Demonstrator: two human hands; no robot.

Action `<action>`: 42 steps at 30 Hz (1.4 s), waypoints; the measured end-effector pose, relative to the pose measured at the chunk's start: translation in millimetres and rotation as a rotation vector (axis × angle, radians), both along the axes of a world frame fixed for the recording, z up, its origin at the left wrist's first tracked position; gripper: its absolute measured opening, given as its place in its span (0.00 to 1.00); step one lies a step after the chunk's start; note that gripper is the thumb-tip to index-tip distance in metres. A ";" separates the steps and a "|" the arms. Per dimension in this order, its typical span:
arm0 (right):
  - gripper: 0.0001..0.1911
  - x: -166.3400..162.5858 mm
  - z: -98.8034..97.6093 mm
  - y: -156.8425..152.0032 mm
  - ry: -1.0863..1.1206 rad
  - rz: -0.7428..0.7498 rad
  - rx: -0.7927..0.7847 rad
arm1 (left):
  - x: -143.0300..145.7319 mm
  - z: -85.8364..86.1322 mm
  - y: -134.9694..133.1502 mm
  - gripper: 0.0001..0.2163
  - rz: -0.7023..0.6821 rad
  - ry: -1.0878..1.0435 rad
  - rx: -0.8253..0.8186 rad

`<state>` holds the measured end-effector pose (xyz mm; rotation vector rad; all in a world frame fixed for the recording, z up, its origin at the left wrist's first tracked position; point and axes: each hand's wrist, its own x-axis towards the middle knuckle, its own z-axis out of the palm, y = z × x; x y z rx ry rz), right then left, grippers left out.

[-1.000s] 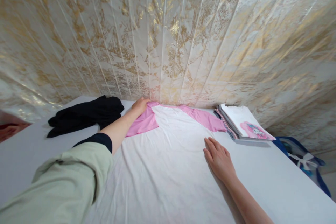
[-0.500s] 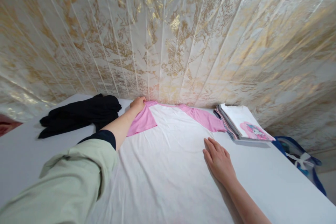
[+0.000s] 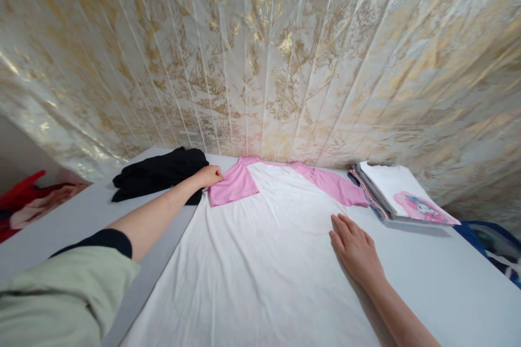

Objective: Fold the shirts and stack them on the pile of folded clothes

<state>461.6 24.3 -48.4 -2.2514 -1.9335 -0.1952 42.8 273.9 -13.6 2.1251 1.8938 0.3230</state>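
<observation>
A white T-shirt (image 3: 260,260) with pink sleeves lies spread on the white table, its collar end towards the curtain. My left hand (image 3: 210,175) pinches the outer edge of the left pink sleeve (image 3: 234,184), fingers closed. On the shirt's right edge, below the right pink sleeve (image 3: 334,183), my right hand (image 3: 356,246) rests flat with its fingers stretched out. Soft creases run down the left part of the shirt's body. The lower end of the shirt passes out of the bottom of the view.
A crumpled black garment (image 3: 163,173) lies at the back left. Folded clothes (image 3: 407,195), topped by a white one with a pink print, are stacked at the back right. A gold-patterned curtain (image 3: 260,65) hangs behind the table (image 3: 443,276). Red cloth (image 3: 24,200) shows far left.
My left hand has moved down and outward along the left sleeve, from near its shoulder to its outer edge. My right hand stays flat on the shirt. The view has turned a little left.
</observation>
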 end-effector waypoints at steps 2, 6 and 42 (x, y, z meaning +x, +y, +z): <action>0.26 -1.0 1.2 -0.4 -0.001 -0.002 -0.004 | 1.3 0.0 -3.8 0.02 0.012 0.022 0.025; 0.26 -1.4 1.9 -0.7 0.000 -0.001 0.003 | 2.4 7.0 -15.7 0.03 0.026 0.073 0.081; 0.25 0.9 -0.9 0.6 0.027 0.009 0.013 | 109.0 17.2 -84.3 0.12 -0.231 0.034 0.257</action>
